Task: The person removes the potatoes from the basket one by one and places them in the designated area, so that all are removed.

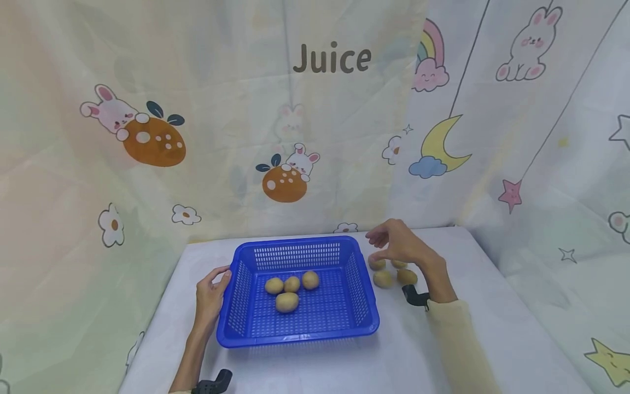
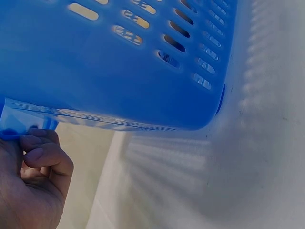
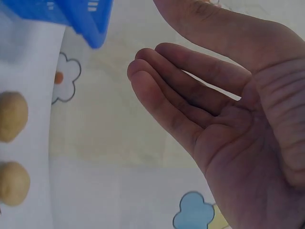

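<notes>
A blue plastic basket (image 1: 295, 340) with slotted walls stands on the table, and several potatoes (image 1: 287, 302) sit together in it. At its left side my left hand (image 1: 210, 298) holds the rim; the left wrist view shows curled fingers (image 2: 50, 160) pinching the edge of the basket (image 2: 95, 71). Beyond the basket's right wall lies a second group of potatoes (image 1: 383, 279) on the table. My right hand (image 1: 401, 243) hovers above that group, thumb apart from the bent fingers. Nothing lies in its palm (image 3: 238, 129) in the right wrist view.
The white table (image 1: 315, 372) extends around the basket. Behind it hangs a printed cloth (image 1: 221, 180) with rabbits, flowers and the word Juice. More cloth (image 1: 556, 284) hangs to the right, past the table's side edge.
</notes>
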`<state>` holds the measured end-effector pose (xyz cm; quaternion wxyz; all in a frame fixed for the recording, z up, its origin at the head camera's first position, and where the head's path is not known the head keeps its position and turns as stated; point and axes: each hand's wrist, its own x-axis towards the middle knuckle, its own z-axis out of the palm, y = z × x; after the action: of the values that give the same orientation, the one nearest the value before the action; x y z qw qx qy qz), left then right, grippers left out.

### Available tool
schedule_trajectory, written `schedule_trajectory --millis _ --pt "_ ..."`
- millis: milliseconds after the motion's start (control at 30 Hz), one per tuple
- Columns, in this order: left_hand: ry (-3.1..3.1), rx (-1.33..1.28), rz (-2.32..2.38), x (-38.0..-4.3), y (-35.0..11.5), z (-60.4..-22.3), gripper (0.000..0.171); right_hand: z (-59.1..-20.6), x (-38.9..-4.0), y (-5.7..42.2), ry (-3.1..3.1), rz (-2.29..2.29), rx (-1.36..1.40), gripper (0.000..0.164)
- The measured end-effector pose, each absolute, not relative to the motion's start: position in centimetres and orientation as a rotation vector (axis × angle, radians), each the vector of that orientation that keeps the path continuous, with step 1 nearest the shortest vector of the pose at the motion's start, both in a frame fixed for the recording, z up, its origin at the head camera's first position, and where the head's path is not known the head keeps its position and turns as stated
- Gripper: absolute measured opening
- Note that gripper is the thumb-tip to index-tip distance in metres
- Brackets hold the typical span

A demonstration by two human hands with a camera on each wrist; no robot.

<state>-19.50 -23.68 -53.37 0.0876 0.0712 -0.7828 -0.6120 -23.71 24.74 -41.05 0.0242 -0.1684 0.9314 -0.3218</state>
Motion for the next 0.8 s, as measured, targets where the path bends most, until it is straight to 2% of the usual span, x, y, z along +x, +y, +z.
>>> schedule_trajectory --millis 800 --pt "-2.332 0.204 -1.845 -19.4 -23.7 -53.1 0.040 -42.5 -26.4 15.7 2.722 -0.961 -0.861 0.059"
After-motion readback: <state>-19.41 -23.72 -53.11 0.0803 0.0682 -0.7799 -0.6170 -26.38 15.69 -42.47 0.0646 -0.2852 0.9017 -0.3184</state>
